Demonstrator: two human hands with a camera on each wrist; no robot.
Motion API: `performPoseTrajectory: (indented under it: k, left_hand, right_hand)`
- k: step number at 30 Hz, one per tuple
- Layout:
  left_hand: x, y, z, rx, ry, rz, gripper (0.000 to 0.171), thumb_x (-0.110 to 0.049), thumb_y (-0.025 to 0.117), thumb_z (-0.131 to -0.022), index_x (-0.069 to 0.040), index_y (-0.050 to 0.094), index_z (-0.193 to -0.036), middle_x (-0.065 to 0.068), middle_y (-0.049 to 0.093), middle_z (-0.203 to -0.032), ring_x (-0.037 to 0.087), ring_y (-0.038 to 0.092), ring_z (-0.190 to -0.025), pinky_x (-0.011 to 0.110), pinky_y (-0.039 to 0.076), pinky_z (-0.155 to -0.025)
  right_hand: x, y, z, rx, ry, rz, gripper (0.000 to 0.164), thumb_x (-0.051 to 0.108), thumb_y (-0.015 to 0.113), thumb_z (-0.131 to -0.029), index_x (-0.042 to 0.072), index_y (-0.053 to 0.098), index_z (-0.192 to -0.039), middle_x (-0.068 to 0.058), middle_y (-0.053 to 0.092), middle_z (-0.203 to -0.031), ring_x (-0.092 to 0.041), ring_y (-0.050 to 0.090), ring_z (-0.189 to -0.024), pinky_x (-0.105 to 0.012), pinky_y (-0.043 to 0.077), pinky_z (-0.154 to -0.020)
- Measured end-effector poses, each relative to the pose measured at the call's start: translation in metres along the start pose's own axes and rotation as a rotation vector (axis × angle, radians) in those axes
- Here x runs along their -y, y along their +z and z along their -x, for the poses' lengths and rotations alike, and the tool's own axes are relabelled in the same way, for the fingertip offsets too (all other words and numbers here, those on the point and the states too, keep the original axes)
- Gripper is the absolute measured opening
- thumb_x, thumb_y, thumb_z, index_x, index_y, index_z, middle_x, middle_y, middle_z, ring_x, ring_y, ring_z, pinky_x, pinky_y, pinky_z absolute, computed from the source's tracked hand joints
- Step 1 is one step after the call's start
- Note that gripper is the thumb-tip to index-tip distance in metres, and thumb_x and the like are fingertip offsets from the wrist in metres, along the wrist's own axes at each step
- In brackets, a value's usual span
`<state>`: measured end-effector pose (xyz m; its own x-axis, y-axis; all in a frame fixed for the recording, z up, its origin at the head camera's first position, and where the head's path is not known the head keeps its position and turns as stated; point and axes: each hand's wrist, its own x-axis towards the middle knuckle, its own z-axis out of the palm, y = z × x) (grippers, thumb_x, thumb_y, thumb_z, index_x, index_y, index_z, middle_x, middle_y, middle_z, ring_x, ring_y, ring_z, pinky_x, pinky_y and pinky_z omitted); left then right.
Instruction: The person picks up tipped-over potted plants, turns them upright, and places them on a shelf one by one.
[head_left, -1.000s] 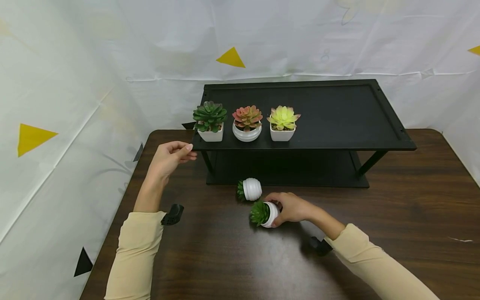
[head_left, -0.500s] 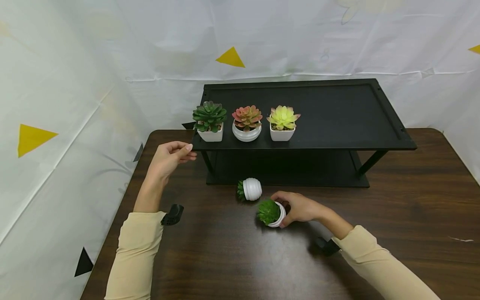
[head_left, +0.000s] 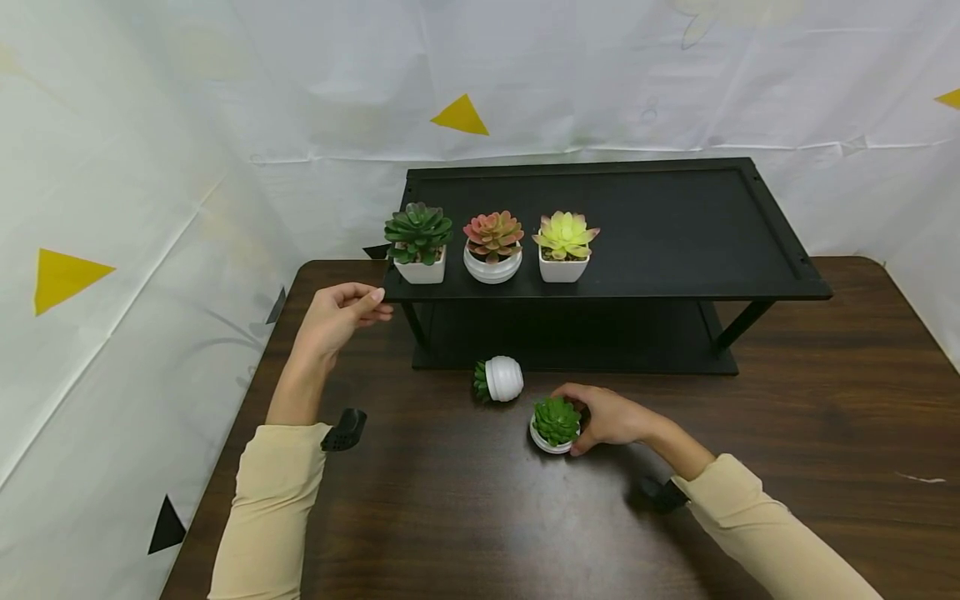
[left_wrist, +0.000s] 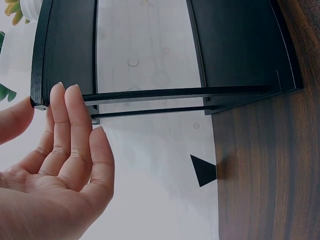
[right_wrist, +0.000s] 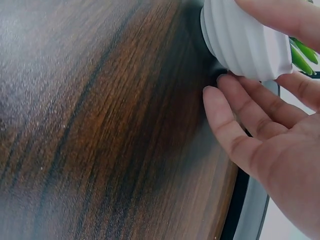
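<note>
My right hand (head_left: pixel 611 417) grips a small green succulent (head_left: pixel 557 421) in a ribbed white pot, which stands upright on the brown table. In the right wrist view the thumb and fingers are around the white pot (right_wrist: pixel 245 42). My left hand (head_left: pixel 330 325) pinches the front left corner of the black two-tier shelf (head_left: pixel 675 229); in the left wrist view its thumb is on top and its fingers (left_wrist: pixel 72 120) are below the board. Another green succulent in a white pot (head_left: pixel 505 379) lies on its side before the shelf, leaves toward the left.
On the shelf's top stand a dark green succulent (head_left: pixel 420 242), a reddish one (head_left: pixel 493 246) and a yellow-green one (head_left: pixel 566 246), in a row along the front left. A white sheet (head_left: pixel 637 92) hangs behind and beside the table (head_left: pixel 420 517).
My right hand has moved slightly right and turned the potted succulent from lying on its side to upright. The left hand has stayed at the shelf corner.
</note>
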<state>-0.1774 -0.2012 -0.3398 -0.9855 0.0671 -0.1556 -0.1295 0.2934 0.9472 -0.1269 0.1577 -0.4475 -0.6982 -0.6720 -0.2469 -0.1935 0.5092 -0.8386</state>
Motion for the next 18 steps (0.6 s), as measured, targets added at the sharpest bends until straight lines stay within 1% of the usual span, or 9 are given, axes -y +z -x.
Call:
performPoseTrajectory:
  k: [2, 5, 9, 13, 18]
  left_hand:
    - [0.0007, 0.0001, -0.0005, -0.001, 0.001, -0.007, 0.034, -0.02, 0.054, -0.094, 0.008, 0.054, -0.114, 0.004, 0.064, -0.086, 0.01, 0.063, -0.078, 0.04, 0.044, -0.093]
    - [0.0011, 0.0003, -0.0007, -0.004, 0.002, -0.013, 0.033, -0.02, 0.054, -0.094, 0.007, 0.055, -0.113, 0.004, 0.064, -0.085, 0.009, 0.063, -0.078, 0.039, 0.044, -0.092]
    - [0.0015, -0.0001, -0.0008, -0.006, 0.0, -0.011, 0.031, -0.019, 0.053, -0.094, 0.006, 0.055, -0.113, 0.004, 0.064, -0.086, 0.009, 0.063, -0.078, 0.04, 0.044, -0.093]
    - [0.0018, -0.0003, -0.0009, -0.004, 0.001, -0.01, 0.032, -0.02, 0.053, -0.094, 0.006, 0.055, -0.113, 0.005, 0.064, -0.087, 0.009, 0.063, -0.078, 0.041, 0.043, -0.093]
    - [0.0022, 0.0001, -0.0014, -0.003, 0.0, -0.01, 0.032, -0.02, 0.053, -0.094, 0.006, 0.055, -0.113, 0.005, 0.064, -0.086, 0.009, 0.064, -0.078, 0.041, 0.043, -0.093]
  right_hand:
    - [-0.0007, -0.0006, -0.0003, 0.011, -0.014, -0.005, 0.069, 0.001, 0.08, -0.064, -0.001, 0.047, -0.124, -0.01, 0.055, -0.106, -0.023, 0.053, -0.094, -0.034, 0.048, -0.075]
    - [-0.001, -0.0012, -0.0008, 0.026, -0.025, -0.025, 0.071, -0.003, 0.08, -0.063, -0.002, 0.046, -0.126, -0.011, 0.054, -0.108, -0.024, 0.052, -0.096, -0.036, 0.047, -0.077]
    - [-0.0014, -0.0012, -0.0013, 0.031, -0.032, -0.027, 0.071, -0.004, 0.079, -0.063, 0.0, 0.047, -0.125, -0.011, 0.054, -0.11, -0.025, 0.051, -0.097, -0.036, 0.047, -0.078]
    - [-0.0021, -0.0008, -0.0021, 0.024, -0.044, 0.005, 0.069, -0.001, 0.08, -0.063, 0.0, 0.048, -0.124, -0.011, 0.054, -0.11, -0.024, 0.052, -0.097, -0.035, 0.047, -0.079]
    - [-0.0028, 0.0004, -0.0014, -0.001, -0.05, 0.046, 0.068, 0.003, 0.081, -0.063, 0.0, 0.048, -0.123, -0.009, 0.057, -0.105, -0.021, 0.054, -0.093, -0.033, 0.047, -0.076]
